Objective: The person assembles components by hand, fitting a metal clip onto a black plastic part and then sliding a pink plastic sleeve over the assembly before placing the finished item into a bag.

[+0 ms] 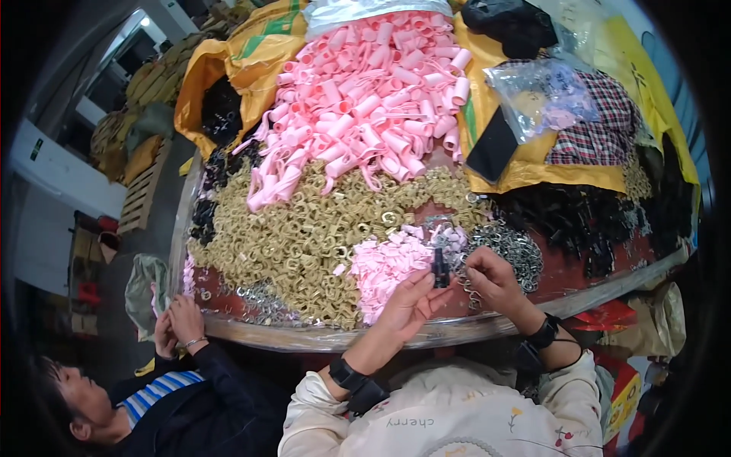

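My left hand (409, 303) pinches a small black clip-like part (440, 266) upright between thumb and fingers. My right hand (493, 277) is closed beside it, fingertips touching the same black part and some small metal rings. Both hands hover over the near edge of a round table (457, 331). Just beyond them lie a small heap of pink plastic pieces (384, 265) and a pile of silver metal rings (512, 247).
A big heap of pink tubes (373, 84) fills the far side, a wide spread of gold metal parts (297, 236) the middle, black parts (579, 221) the right. Yellow sacks and a clear bag (541, 95) lie behind. Another person's hands (177, 324) work at the left edge.
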Tool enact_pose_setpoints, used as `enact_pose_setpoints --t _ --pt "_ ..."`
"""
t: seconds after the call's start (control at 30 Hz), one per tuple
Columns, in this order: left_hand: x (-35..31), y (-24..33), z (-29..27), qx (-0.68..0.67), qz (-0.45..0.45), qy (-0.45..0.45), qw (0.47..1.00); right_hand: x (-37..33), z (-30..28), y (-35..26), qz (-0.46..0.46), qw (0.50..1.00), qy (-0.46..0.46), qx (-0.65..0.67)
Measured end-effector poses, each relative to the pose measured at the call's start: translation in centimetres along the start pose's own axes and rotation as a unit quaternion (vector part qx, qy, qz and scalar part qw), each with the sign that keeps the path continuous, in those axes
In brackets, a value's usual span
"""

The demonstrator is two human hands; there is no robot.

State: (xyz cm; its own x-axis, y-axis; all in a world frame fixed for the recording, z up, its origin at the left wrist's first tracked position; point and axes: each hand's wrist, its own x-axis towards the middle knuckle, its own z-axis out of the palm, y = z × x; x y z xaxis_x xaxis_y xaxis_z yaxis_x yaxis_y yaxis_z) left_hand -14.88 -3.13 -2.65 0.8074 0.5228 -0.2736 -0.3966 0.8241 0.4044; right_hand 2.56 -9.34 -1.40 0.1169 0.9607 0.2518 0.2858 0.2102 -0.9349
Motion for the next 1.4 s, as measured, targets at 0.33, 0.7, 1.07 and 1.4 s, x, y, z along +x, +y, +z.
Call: enact_pose_setpoints --t 0.33,0.7,1.07,1.4 --pt "0.0 0.2 -0.6 0.038 0.021 -0.014 0.999 0.4 -0.6 -0.1 0.133 0.986 -0.053 0.088" --pt "-1.1 -0.1 -1.8 0.016 0.056 -0.004 0.998 0.4 0.5 0.8 0.050 0.996 -0.062 0.033" --pt "-1.1 -0.7 -1.6 -0.003 0.063 0.008 0.998 1.1 0.2 -1.4 -0.027 0.990 -0.100 -0.094" --pt "-1.9 -0.3 -1.2 0.021 -0.043 -0.019 0.999 0.9 0.3 -3.1 -0.208 0.962 -0.115 -0.135"
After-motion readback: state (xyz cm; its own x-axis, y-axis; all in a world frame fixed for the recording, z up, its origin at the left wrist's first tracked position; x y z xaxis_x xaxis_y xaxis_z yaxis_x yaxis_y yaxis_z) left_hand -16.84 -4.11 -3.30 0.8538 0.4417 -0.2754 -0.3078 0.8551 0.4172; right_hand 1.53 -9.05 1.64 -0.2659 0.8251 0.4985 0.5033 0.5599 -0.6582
